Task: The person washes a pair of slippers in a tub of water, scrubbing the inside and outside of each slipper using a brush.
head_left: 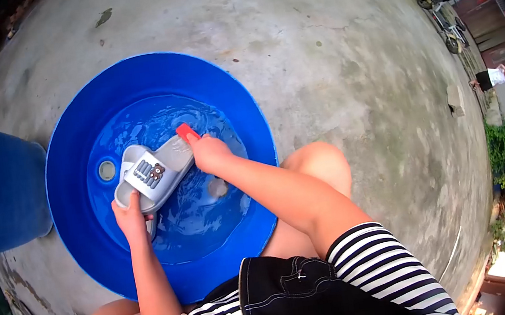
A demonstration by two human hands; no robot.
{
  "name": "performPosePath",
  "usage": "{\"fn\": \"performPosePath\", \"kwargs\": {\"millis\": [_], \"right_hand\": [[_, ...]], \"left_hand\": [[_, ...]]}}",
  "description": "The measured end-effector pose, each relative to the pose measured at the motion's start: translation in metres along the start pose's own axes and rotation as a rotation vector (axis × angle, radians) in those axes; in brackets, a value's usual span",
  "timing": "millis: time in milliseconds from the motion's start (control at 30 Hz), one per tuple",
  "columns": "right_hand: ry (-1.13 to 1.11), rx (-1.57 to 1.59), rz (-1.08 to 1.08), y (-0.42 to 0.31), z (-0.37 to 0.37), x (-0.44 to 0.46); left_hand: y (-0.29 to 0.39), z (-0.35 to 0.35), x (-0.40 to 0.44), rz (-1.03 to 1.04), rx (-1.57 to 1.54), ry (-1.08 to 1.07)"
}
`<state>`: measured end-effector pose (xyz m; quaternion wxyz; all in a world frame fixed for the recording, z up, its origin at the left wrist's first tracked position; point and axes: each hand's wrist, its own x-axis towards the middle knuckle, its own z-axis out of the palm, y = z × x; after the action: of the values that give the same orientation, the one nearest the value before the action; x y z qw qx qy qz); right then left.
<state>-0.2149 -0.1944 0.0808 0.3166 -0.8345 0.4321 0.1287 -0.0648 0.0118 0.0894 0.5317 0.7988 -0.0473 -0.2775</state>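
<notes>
A light grey slide slipper [169, 176] with a bear picture on its white strap is held over the water in a blue tub [245, 104]. My left hand [131, 219] grips its toe end, the thumb on top at the strap opening. At the heel end, my right hand [211, 154] is closed round a red brush [185, 132], which touches the footbed; its bristles are hidden. Partly covered beneath the slipper is a second grey slipper [132, 153].
A large blue barrel [4, 187] stands left of the tub. Concrete ground [339, 38] surrounds it. Far right are a parked two-wheeler [446, 23], a person [492, 77], a small block [455, 100] and green plants [501, 150].
</notes>
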Motion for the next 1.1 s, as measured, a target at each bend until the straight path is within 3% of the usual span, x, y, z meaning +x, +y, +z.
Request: {"fn": "performPosePath", "kwargs": {"millis": [100, 167, 333, 500, 533, 600, 667, 833, 967, 1100], "right_hand": [[0.058, 0.015, -0.022, 0.003, 0.008, -0.006], [-0.015, 0.072, -0.226, -0.017, 0.02, -0.039], [0.03, 0.02, -0.132, 0.002, 0.009, -0.019], [0.065, 0.217, -0.329, -0.012, 0.039, -0.036], [-0.047, 0.183, -0.316, -0.008, 0.019, -0.039], [-0.011, -0.124, -0.226, 0.005, 0.002, -0.03], [0.031, -0.201, -0.141, 0.014, -0.006, -0.022], [-0.07, 0.052, -0.348, -0.01, 0.014, -0.045], [0.011, -0.183, -0.135, 0.012, -0.005, -0.022], [-0.009, 0.002, -0.318, -0.015, 0.019, -0.043]], "left_hand": [[-0.014, 0.009, -0.001, 0.095, -0.018, 0.092], [-0.025, 0.013, -0.004, 0.129, -0.054, 0.12], [-0.018, 0.01, -0.008, 0.148, -0.036, 0.101], [-0.032, 0.008, 0.009, 0.179, 0.1, 0.182], [-0.025, 0.007, 0.005, 0.151, 0.117, 0.159], [-0.009, 0.011, -0.01, 0.153, 0.122, 0.15], [-0.01, 0.011, -0.009, 0.174, 0.09, 0.14], [-0.01, 0.015, -0.007, 0.192, 0.076, 0.137], [-0.008, 0.008, -0.011, 0.169, 0.132, 0.098], [-0.006, 0.012, -0.009, 0.121, 0.046, 0.09]]}}
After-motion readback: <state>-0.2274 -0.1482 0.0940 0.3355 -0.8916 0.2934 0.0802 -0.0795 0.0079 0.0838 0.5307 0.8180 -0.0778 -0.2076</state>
